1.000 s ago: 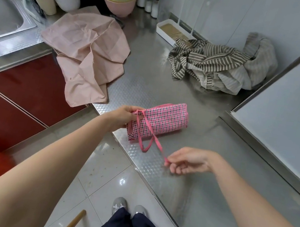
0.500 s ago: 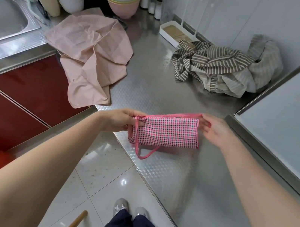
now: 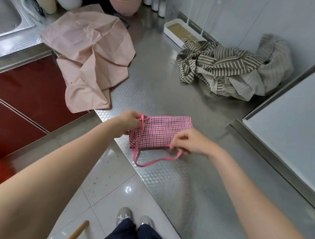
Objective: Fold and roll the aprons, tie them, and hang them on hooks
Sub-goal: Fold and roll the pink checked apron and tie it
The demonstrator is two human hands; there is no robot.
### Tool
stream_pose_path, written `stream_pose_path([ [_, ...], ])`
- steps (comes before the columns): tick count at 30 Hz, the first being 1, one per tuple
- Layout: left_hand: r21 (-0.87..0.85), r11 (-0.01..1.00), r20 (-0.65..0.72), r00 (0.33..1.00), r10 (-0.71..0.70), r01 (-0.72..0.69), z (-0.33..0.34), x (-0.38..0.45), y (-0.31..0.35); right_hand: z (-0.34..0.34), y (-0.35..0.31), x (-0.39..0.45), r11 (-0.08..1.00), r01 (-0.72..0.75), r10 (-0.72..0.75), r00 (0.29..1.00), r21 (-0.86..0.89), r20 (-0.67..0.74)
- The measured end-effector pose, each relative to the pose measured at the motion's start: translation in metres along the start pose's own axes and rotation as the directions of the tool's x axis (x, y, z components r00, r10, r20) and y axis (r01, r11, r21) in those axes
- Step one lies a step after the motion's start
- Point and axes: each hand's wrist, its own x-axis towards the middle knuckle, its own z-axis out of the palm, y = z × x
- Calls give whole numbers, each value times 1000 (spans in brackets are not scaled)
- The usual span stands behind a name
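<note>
So the right hand (image 3: 191,142) has come back in from the far end of the roll (image 3: 160,133) and is now pinching the pink strap (image 3: 154,161) at the roll's lower right edge, fingers curled tight on it. Half a second ago that hand was holding the roll's right end, and a second ago it was pulling the strap out toward the lower middle of the frame. The left hand (image 3: 129,120) hasn't budged: it's still gripping the left end of the roll, right where the strap comes off it.

The roll sits just right of center, at the near edge of the steel counter (image 3: 191,197), and the strap droops in a slack loop below it. My read is they're mid-tie: the strap looks picked up again for another wrap or a knot, and nothing's cinched yet.

Further out, a pink apron (image 3: 92,55) is sprawled in the upper left, hanging over the counter edge, and a striped apron (image 3: 222,67) is heaped in the upper right. Both unfolded, so plenty left to do. Can't spot any hooks from here.
</note>
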Motion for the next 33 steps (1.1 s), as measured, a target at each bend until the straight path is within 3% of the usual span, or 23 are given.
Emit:
stream_pose_path([
  [4,207,975,187,982,39,-78,6,-1,8,-7,-20,6,978,125,-130,991,-169,-15],
  [8,150,981,369,928,61,-124,6,-6,19,-10,-19,11,894,169,-201,979,-414,-33],
  [11,97,989,401,914,61,-109,5,-9,23,-14,-18,12,959,196,-187,980,-206,62],
  [16,-333,941,214,977,9,64,5,-11,20,-17,-14,22,987,139,-152,971,-84,-184],
  [18,-329,937,271,962,-28,120,6,-15,20,-23,-12,26,992,122,-122,949,-21,-290],
  [22,-300,949,334,943,10,96,11,-19,27,-32,-10,28,988,78,-16,913,134,-409],
  [25,-343,932,370,929,18,119,11,-27,32,-43,-16,21,914,108,73,904,391,-420],
  [29,-368,928,455,882,124,59,14,-37,41,-51,-28,14,823,185,65,908,537,-413],
  [33,-246,969,492,865,100,29,21,-44,44,-57,-41,9,563,297,6,931,771,-364],
])
